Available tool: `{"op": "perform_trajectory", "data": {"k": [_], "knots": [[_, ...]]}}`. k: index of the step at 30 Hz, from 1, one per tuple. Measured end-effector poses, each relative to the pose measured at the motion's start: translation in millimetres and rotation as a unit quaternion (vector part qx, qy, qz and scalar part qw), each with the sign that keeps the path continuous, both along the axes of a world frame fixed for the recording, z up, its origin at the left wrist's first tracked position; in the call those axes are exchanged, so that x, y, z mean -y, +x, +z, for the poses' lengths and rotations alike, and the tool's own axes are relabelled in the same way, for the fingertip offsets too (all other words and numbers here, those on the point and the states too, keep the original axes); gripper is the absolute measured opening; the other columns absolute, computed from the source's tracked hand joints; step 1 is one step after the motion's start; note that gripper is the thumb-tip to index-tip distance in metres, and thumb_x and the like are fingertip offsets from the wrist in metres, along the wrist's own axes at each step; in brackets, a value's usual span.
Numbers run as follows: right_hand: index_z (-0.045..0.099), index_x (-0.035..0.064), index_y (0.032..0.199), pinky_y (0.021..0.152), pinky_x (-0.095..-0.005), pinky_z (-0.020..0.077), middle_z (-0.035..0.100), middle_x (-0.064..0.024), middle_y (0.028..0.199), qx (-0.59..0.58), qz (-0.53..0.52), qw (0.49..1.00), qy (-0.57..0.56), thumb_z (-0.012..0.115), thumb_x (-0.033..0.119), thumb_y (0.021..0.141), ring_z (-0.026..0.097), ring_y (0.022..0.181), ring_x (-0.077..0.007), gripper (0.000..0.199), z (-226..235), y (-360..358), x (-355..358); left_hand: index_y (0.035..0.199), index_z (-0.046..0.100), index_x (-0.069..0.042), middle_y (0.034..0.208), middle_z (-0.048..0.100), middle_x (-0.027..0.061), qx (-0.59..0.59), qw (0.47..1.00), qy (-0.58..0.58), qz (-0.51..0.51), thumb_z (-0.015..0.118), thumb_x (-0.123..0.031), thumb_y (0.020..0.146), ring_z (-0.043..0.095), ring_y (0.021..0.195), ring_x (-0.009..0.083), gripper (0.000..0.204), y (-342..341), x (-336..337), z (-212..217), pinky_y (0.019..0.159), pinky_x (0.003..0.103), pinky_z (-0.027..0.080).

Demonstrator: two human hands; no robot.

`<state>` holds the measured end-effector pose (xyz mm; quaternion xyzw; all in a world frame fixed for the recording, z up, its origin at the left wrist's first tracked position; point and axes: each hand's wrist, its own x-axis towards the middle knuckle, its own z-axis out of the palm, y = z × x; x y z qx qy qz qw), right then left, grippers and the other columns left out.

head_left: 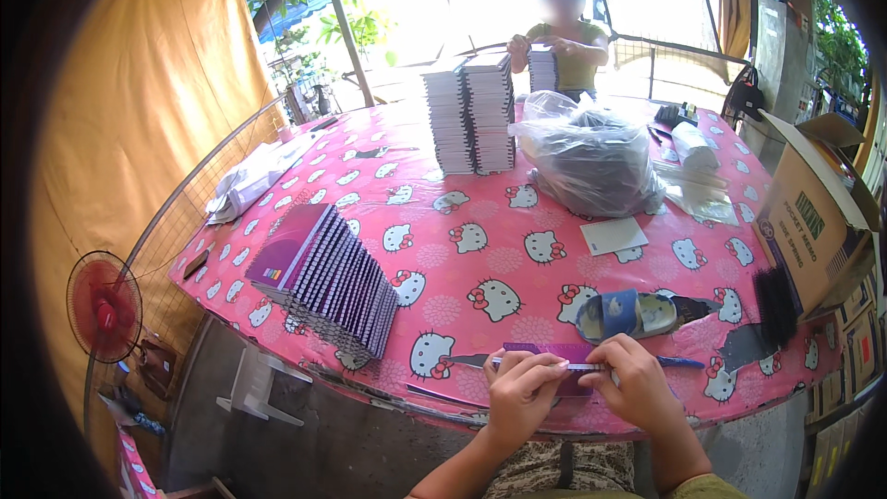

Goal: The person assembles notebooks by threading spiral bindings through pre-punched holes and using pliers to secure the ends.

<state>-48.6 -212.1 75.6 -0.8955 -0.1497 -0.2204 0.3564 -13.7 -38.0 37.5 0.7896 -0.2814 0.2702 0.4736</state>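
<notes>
Left hand (519, 390) and right hand (635, 384) share a fingertip grip on a purple notebook (565, 352) by its pale edge, lower centre of the frame, where uneven pressure could bend it or a slip drop it onto the desk (420, 238).

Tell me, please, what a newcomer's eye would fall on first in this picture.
It would probably be the bright pink tablecloth, printed with white cat faces, across the middle. On it, a tall pile of purple spiral notebooks stands to the left, and a bulging clear plastic bag lies toward the far side, right of centre. At the near edge, the left hand and right hand grip a purple-covered notebook.
</notes>
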Motion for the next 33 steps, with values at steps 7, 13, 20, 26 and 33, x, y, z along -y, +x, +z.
{"op": "perform_trajectory", "data": {"k": [7, 13, 20, 26, 33], "knots": [[0.061, -0.0001, 0.078, 0.063, -0.0393, 0.0467, 0.057, -0.0138, 0.075, 0.006, -0.036, 0.999, 0.029, 0.066, 0.000, 0.075, 0.058, 0.070, -0.0315, 0.006, -2, -6, -10, 0.081, 0.072, -0.009, 0.084, 0.070, 0.0007, -0.006, 1.000, -0.004, -0.006, 0.079, -0.004, 0.067, 0.058, 0.077, 0.0144, 0.016, -4, -1, -5, 0.076, 0.031, 0.037], [0.060, -0.0001, 0.093, 0.077, -0.0418, 0.0486, 0.062, -0.0163, 0.085, -0.040, -0.100, 0.994, -0.022, 0.065, 0.005, 0.077, 0.061, 0.087, -0.0359, 0.017, -6, 32, 65, 0.087, 0.072, -0.009, 0.084, 0.070, 0.0009, -0.007, 0.999, 0.011, -0.031, 0.080, -0.008, 0.067, 0.058, 0.078, 0.0150, 0.021, -5, -10, 1, 0.078, 0.032, 0.037], [0.056, 0.0027, 0.104, 0.078, -0.0459, 0.0492, 0.063, -0.0172, 0.090, -0.116, -0.085, 0.955, -0.258, 0.078, 0.027, 0.064, 0.061, 0.089, -0.0378, 0.051, -49, 43, 126, 0.086, 0.071, -0.011, 0.085, 0.068, 0.0001, -0.001, 0.998, 0.061, 0.003, 0.083, -0.019, 0.065, 0.060, 0.084, 0.0174, 0.026, -2, -1, 12, 0.081, 0.034, 0.037], [0.056, 0.0021, 0.104, 0.073, -0.0406, 0.0512, 0.065, -0.0125, 0.092, -0.083, -0.113, 0.983, -0.119, 0.071, 0.008, 0.065, 0.064, 0.083, -0.0263, 0.042, -41, 45, 111, 0.083, 0.069, -0.011, 0.081, 0.067, 0.0009, -0.022, 0.994, 0.095, -0.041, 0.083, -0.019, 0.063, 0.060, 0.084, 0.0181, 0.025, 1, -7, 7, 0.081, 0.035, 0.038], [0.058, 0.0014, 0.104, 0.072, -0.0267, 0.0491, 0.065, -0.0080, 0.089, -0.143, 0.084, 0.985, 0.040, 0.074, 0.005, 0.067, 0.058, 0.079, -0.0103, 0.040, -21, 33, 82, 0.085, 0.069, -0.011, 0.080, 0.067, 0.0015, -0.038, 0.994, 0.092, -0.044, 0.083, -0.018, 0.063, 0.061, 0.083, 0.0189, 0.027, 7, -3, 10, 0.082, 0.035, 0.040]]}}
